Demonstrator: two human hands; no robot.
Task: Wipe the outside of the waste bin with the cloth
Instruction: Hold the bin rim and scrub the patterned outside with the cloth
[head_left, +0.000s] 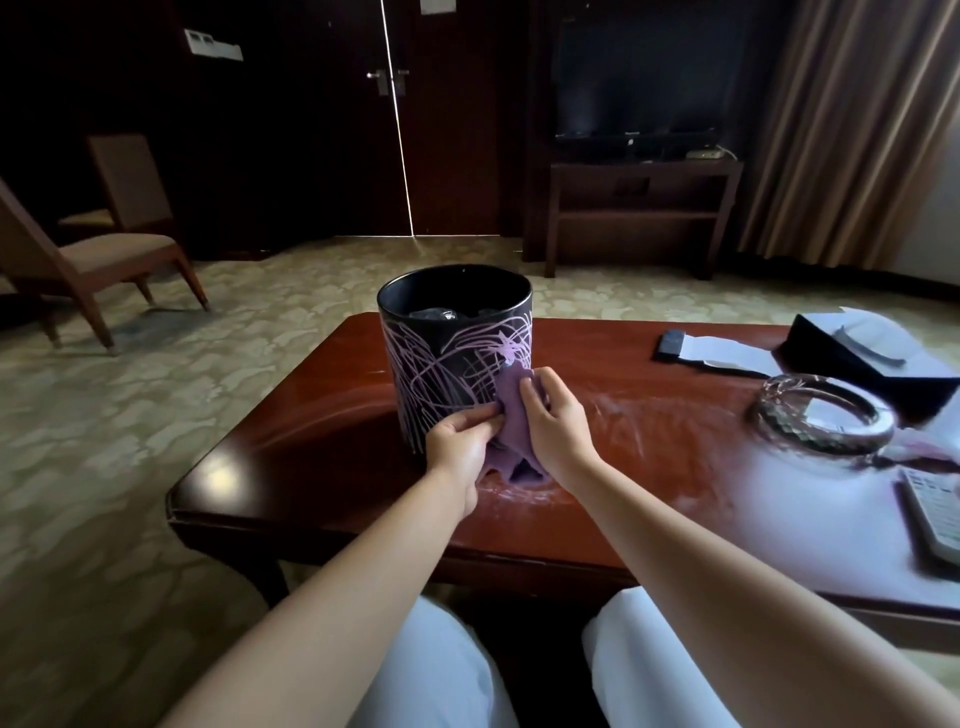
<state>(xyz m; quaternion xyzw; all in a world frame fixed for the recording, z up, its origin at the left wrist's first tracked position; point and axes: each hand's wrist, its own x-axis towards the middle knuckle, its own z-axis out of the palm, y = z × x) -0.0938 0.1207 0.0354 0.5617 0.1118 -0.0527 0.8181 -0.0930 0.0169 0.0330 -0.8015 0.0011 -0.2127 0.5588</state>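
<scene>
Two hands hold the purple cloth (511, 415) low against the near side of the waste bin (457, 358) on the counter (322, 415), the left hand (460, 447) pinching one edge and the right hand (556, 421) curled over the top (likely to bunch it for rubbing).
</scene>
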